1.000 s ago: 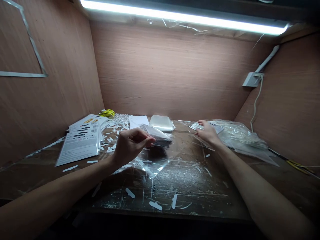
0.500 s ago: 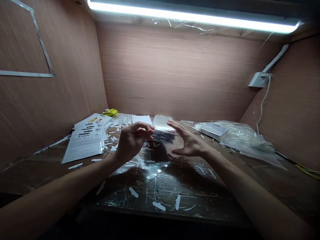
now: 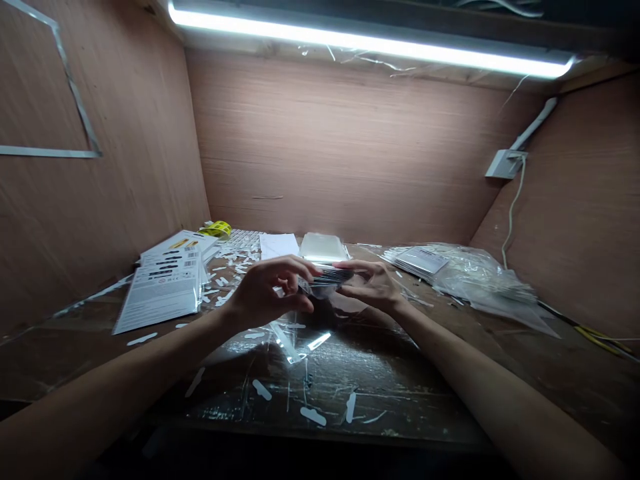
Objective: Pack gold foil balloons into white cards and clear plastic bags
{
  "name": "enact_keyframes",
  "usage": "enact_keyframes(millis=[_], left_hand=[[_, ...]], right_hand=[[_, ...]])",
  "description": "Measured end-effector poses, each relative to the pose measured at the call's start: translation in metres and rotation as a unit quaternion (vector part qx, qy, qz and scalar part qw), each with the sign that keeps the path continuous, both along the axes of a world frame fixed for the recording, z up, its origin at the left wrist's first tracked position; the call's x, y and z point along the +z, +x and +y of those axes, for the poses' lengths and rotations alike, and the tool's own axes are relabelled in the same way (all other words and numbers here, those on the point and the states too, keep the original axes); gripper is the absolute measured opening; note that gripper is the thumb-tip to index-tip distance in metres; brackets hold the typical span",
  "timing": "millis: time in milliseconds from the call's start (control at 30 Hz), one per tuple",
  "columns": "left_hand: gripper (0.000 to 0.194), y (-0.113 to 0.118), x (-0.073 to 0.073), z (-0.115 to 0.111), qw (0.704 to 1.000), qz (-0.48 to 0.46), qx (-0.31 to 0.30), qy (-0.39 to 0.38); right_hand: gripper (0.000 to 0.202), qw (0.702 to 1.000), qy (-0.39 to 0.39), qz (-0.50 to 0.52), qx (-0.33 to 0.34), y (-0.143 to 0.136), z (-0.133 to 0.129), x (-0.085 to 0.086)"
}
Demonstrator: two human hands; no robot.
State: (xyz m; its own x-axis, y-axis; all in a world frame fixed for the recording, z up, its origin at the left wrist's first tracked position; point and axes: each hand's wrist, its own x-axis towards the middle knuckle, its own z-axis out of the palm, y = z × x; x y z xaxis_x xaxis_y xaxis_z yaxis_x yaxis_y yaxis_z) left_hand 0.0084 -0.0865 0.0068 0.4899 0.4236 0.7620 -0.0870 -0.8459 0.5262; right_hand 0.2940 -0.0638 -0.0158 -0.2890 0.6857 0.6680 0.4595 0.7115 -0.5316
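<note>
A thick stack of thin, shiny clear-and-dark sheets (image 3: 327, 275) is between my two hands, just above the table; whether they are sleeves or cards I cannot make out. My right hand (image 3: 373, 285) grips its right side, index finger along the top and thumb lower down. At the left side is my left hand (image 3: 273, 288): its index fingertip reaches the stack's top edge, while the thumb stands apart below and the other fingers curl. Behind the stack lies a pale, translucent pile (image 3: 324, 247). Clear plastic film (image 3: 295, 347) glints on the table below.
Printed hang-tab cards (image 3: 163, 287) overlap at left, near a yellow tape roll (image 3: 217, 230). White cut-out scraps (image 3: 313, 416) litter the table. White paper (image 3: 278, 245) lies at the back. At right are a card stack (image 3: 420, 261) and a clear plastic bag (image 3: 480, 280).
My right hand has closed from a spread pose onto the stack's right side. My left hand's pinch has opened, thumb now lower. The view has shifted slightly.
</note>
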Motion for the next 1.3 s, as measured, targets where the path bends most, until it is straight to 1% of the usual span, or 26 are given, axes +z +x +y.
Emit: enact_keyframes(millis=[100, 133, 167, 200, 233, 300, 367, 400, 467, 533, 600, 700, 833, 933, 1000, 1100, 1167, 1233, 1300], left_hand=[[0.090, -0.006, -0.002, 0.012, 0.993, -0.043, 0.072, 0.081], [0.102, -0.008, -0.003, 0.017, 0.988, -0.044, 0.098, 0.114], [0.106, -0.009, -0.003, 0.020, 0.982, -0.033, 0.118, 0.147], [0.103, -0.009, -0.003, 0.024, 0.976, -0.012, 0.129, 0.176], [0.094, -0.008, -0.004, 0.026, 0.971, 0.016, 0.130, 0.200], [0.065, -0.006, -0.005, 0.029, 0.967, 0.061, 0.115, 0.220], [0.041, -0.004, -0.006, 0.030, 0.969, 0.063, 0.109, 0.212], [0.034, -0.003, -0.007, 0.030, 0.971, 0.053, 0.113, 0.204], [0.026, -0.004, -0.008, 0.029, 0.972, 0.032, 0.127, 0.195], [0.022, -0.006, -0.008, 0.030, 0.972, 0.022, 0.138, 0.191], [0.019, -0.009, -0.009, 0.031, 0.972, 0.025, 0.140, 0.187], [0.013, -0.011, -0.009, 0.032, 0.972, 0.033, 0.134, 0.192], [0.012, -0.011, -0.007, 0.029, 0.972, 0.040, 0.133, 0.189], [0.011, -0.008, -0.006, 0.026, 0.973, 0.044, 0.144, 0.174], [0.010, -0.006, -0.005, 0.022, 0.979, 0.032, 0.148, 0.136], [0.012, -0.001, -0.005, 0.016, 0.988, 0.001, 0.151, 0.034], [0.014, 0.002, -0.006, 0.012, 0.988, -0.012, 0.154, -0.020], [0.015, 0.005, -0.006, 0.009, 0.986, -0.015, 0.160, -0.051], [0.019, 0.007, -0.006, 0.006, 0.982, -0.021, 0.175, -0.075]], right_hand=[[0.050, 0.998, -0.026, 0.047, 0.028, -0.002, 0.002, -0.004], [0.050, 0.998, -0.029, 0.056, 0.032, -0.003, 0.002, -0.005], [0.050, 0.997, -0.029, 0.060, 0.035, -0.005, 0.002, -0.005], [0.050, 0.997, -0.024, 0.062, 0.038, -0.006, 0.001, -0.006], [0.050, 0.997, -0.016, 0.065, 0.040, -0.008, 0.000, -0.006], [0.050, 0.997, 0.005, 0.072, 0.039, -0.011, -0.003, -0.007], [0.050, 0.996, 0.031, 0.074, 0.032, -0.013, -0.005, -0.006], [0.050, 0.996, 0.040, 0.071, 0.031, -0.014, -0.007, -0.005], [0.050, 0.996, 0.043, 0.063, 0.042, -0.015, -0.009, -0.001], [0.048, 0.995, 0.036, 0.060, 0.065, -0.015, -0.010, 0.003], [0.041, 0.994, 0.029, 0.062, 0.081, -0.014, -0.011, 0.006], [0.030, 0.994, 0.020, 0.073, 0.080, -0.014, -0.011, 0.006], [0.018, 0.992, -0.009, 0.105, 0.065, -0.015, -0.012, 0.005], [0.011, 0.987, -0.038, 0.137, 0.079, -0.017, -0.015, 0.007], [0.010, 0.984, -0.047, 0.148, 0.088, -0.019, -0.016, 0.010], [0.013, 0.981, -0.070, 0.162, 0.083, -0.020, -0.017, 0.014], [0.020, 0.980, -0.087, 0.170, 0.060, -0.020, -0.017, 0.016], [0.026, 0.980, -0.096, 0.173, 0.030, -0.020, -0.015, 0.016], [0.028, 0.979, -0.101, 0.177, 0.013, -0.019, -0.013, 0.015]])
